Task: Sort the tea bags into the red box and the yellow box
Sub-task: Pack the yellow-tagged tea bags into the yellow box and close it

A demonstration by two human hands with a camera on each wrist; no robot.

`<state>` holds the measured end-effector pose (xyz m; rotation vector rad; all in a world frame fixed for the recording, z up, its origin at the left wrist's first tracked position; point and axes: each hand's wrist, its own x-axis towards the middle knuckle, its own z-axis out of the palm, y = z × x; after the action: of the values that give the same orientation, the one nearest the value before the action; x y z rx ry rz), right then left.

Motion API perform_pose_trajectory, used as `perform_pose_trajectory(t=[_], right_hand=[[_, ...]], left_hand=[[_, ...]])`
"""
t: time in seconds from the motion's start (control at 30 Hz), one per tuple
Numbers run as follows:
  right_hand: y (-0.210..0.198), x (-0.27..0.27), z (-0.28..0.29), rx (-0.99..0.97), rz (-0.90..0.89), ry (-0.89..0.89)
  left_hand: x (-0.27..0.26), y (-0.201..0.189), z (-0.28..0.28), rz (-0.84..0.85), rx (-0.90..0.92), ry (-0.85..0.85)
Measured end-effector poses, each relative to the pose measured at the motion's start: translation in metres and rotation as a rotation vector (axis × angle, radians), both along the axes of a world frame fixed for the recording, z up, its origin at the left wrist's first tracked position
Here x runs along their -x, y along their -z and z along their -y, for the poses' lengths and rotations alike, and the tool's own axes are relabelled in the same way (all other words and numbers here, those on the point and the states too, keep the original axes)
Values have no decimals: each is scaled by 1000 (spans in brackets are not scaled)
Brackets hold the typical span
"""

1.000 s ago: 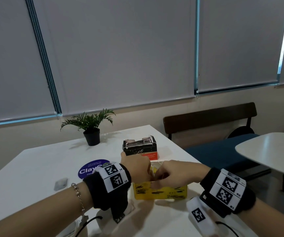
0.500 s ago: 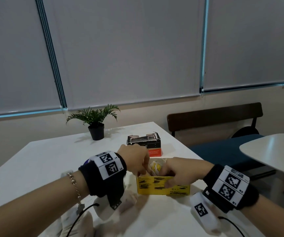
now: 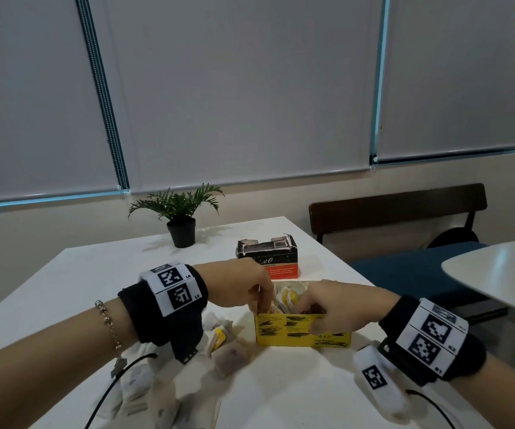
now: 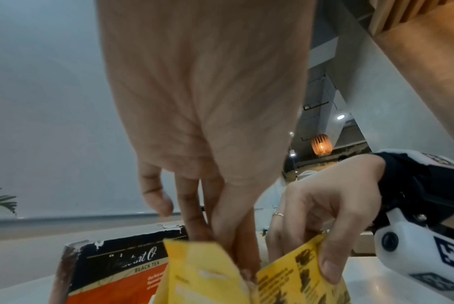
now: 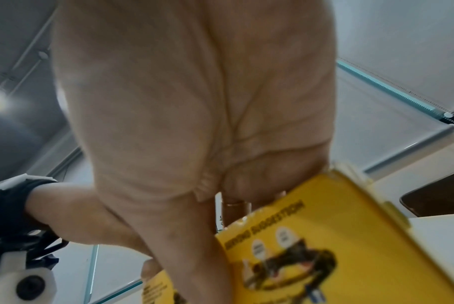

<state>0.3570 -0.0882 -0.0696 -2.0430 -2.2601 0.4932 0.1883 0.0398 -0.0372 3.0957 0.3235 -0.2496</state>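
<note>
The left hand is reaching straight, close-set fingers down into the open yellow box; whether they are pinching a tea bag I cannot tell. The right hand is gripping the box's near wall, thumb outside and fingers curled over the rim. Holding that wall back is probably what is keeping the mouth wide, so the bags inside are not getting snagged. Loose tea bags are lying on the tabletop under the left wrist, the red box just behind. The tabletop's right edge is running near.
</note>
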Motion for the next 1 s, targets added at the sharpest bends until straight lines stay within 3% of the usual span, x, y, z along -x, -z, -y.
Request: perform_pose_trajectory(t=[0.1, 0.27, 0.47, 0.67, 0.8, 0.9, 1.0], right_hand=[[-1, 1, 0, 8, 16, 14], [1, 0, 1, 22, 35, 8], [-1, -1, 1, 38, 41, -4], [-4, 1, 1, -20, 130, 21], [-25, 19, 7, -195, 137, 40], [-41, 47, 4, -320, 104, -37], [-45, 82, -6, -224, 84, -130]], left_hand=[[-3, 3, 1, 63, -31, 55], [-7, 11, 6, -112, -171, 114], [16, -18, -5, 140, 110, 1], [91, -49, -46, 206, 242, -224], [145, -46, -76, 234, 243, -417], [173, -29, -95, 83, 175, -571], [184, -6, -108, -97, 78, -714]])
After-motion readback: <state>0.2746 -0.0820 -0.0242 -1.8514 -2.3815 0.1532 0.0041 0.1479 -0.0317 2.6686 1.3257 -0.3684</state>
